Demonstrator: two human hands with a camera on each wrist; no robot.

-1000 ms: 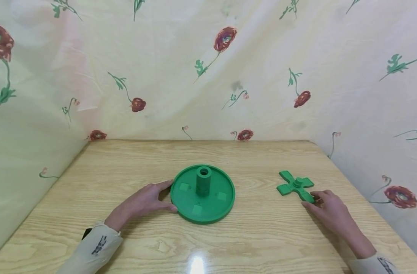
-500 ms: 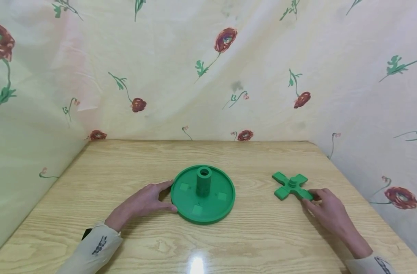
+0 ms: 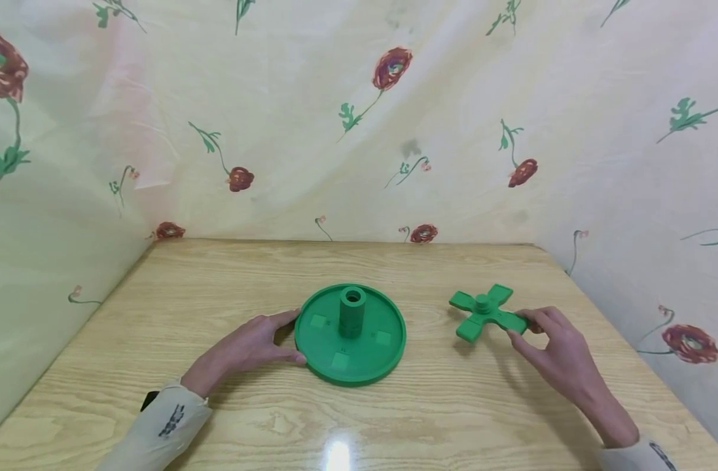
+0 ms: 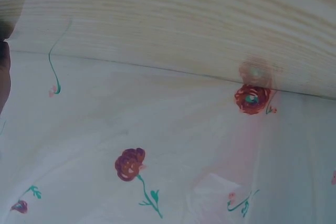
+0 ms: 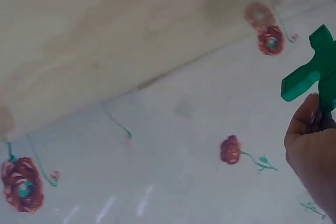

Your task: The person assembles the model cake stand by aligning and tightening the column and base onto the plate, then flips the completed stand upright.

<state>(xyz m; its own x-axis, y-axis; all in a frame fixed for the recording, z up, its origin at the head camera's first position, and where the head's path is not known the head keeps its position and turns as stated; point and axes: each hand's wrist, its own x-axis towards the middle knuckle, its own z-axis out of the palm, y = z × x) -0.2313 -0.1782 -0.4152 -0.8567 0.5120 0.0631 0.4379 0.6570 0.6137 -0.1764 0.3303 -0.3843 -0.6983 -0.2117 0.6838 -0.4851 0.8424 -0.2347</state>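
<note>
On the table lies a round green base [image 3: 320,353] with a raised rim and a hollow upright post [image 3: 351,317] at its centre. My left hand [image 3: 249,347] touches the left side of its rim, thumb and fingers spread apart. To the right, my right hand [image 3: 556,350] pinches one arm of a green four-armed cross piece [image 3: 476,322] between thumb and fingers. A short round stud [image 3: 482,303] points up from the cross's middle. The cross is held above the table, its shadow below. In the right wrist view, the cross [image 5: 304,82] is partly cut off.
A light wood-grain table [image 3: 229,281] carries both parts. Flower-printed cloth [image 3: 276,131] hangs along its back and both sides. Bare wood lies between the base and the cross. A bright light reflection [image 3: 338,454] shows near the front.
My right hand has lifted the cross piece off the table and carried it left, turning and tilting it. The left hand and the round base have stayed in place.
</note>
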